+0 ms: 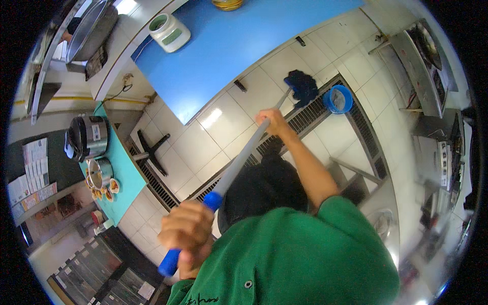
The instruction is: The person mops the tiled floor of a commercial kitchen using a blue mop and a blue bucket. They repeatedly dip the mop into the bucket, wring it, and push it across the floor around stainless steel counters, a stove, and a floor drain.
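Observation:
A mop with a grey pole slants across the view in front of my green shirt. Around the blue grip at its upper end, my left hand is closed. Farther down the pole my right hand grips it, with the arm stretched forward. The dark, stringy mop head rests on the white tiled floor, close to a metal floor-drain grate. Just right of the mop head stands a blue bucket with something greyish inside.
A blue-topped table with a white container borders the floor ahead. On the left, a turquoise table holds a pressure cooker, a steel pot and small bowls. A black table base stands below. Cooking equipment lines the right.

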A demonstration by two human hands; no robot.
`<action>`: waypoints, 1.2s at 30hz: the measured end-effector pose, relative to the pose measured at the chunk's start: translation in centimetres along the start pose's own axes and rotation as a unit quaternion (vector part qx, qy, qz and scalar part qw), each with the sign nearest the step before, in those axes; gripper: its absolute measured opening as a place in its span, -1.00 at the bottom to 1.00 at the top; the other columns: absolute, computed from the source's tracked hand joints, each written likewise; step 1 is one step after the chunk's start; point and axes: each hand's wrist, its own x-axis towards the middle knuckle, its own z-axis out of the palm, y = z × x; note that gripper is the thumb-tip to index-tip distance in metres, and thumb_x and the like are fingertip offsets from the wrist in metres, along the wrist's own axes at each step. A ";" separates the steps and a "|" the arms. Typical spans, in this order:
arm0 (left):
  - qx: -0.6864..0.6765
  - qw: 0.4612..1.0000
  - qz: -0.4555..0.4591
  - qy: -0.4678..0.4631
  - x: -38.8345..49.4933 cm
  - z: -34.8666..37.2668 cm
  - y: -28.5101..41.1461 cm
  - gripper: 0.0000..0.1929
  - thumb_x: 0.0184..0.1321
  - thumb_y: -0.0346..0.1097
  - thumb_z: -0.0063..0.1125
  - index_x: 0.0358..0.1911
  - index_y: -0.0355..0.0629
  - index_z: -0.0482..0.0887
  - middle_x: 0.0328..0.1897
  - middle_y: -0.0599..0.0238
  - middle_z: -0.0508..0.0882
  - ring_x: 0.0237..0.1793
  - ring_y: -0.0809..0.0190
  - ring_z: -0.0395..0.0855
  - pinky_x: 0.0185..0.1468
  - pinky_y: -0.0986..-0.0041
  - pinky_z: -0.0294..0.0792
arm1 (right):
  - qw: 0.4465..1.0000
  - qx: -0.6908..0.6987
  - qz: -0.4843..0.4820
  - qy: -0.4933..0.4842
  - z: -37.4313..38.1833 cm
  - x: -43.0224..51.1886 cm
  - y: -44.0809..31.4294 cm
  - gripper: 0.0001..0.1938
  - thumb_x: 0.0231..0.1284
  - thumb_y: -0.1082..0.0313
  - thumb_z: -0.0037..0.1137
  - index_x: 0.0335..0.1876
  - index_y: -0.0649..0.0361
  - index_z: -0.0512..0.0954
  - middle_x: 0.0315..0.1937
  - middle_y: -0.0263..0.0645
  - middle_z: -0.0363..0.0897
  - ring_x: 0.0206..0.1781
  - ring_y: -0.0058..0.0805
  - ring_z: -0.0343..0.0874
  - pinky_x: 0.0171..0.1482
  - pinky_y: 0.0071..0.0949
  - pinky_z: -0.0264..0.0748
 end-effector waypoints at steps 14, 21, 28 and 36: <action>0.091 0.995 0.045 -0.022 4.5 4.4 6.5 -0.64 0.33 0.01 -0.03 -0.51 -0.06 0.37 -0.58 0.33 0.32 -0.57 0.27 0.21 -0.40 0.33 0.14 | 0.991 0.122 -0.008 0.049 -3.1 -2.4 -4.1 -0.55 0.26 0.13 0.23 -0.69 0.17 0.40 -0.74 -0.04 0.35 -0.66 -0.03 0.36 -0.49 -0.15 0.29; 0.017 0.992 0.084 -0.090 7.8 10.6 5.5 -0.62 0.41 0.01 -0.03 -0.54 -0.01 0.41 -0.65 0.43 0.36 -0.63 0.36 0.28 -0.40 0.37 0.24 | 0.994 0.088 -0.042 -0.040 -5.9 -2.3 -6.3 -0.65 0.23 0.12 0.18 -0.65 0.07 0.50 -0.66 -0.07 0.55 -0.53 0.08 0.59 -0.42 -0.02 0.48; -0.024 0.987 0.084 -0.133 11.7 18.7 -1.0 -0.56 0.48 -0.01 -0.02 -0.63 0.09 0.40 -0.81 0.58 0.36 -0.79 0.50 0.31 -0.49 0.49 0.31 | 0.992 0.089 -0.081 -0.028 -12.5 1.4 -0.5 -0.77 0.12 0.23 0.20 -0.62 0.04 0.52 -0.66 -0.12 0.55 -0.54 0.03 0.59 -0.42 -0.08 0.49; 0.016 0.993 0.104 0.052 14.4 22.6 -12.2 -0.66 0.30 0.06 0.05 -0.39 -0.05 0.43 -0.44 0.30 0.38 -0.44 0.24 0.30 -0.27 0.31 0.24 | 0.995 0.069 -0.056 0.055 -23.5 8.8 10.9 -0.75 0.10 0.28 0.21 -0.64 0.12 0.48 -0.70 -0.10 0.49 -0.57 -0.01 0.57 -0.46 -0.16 0.44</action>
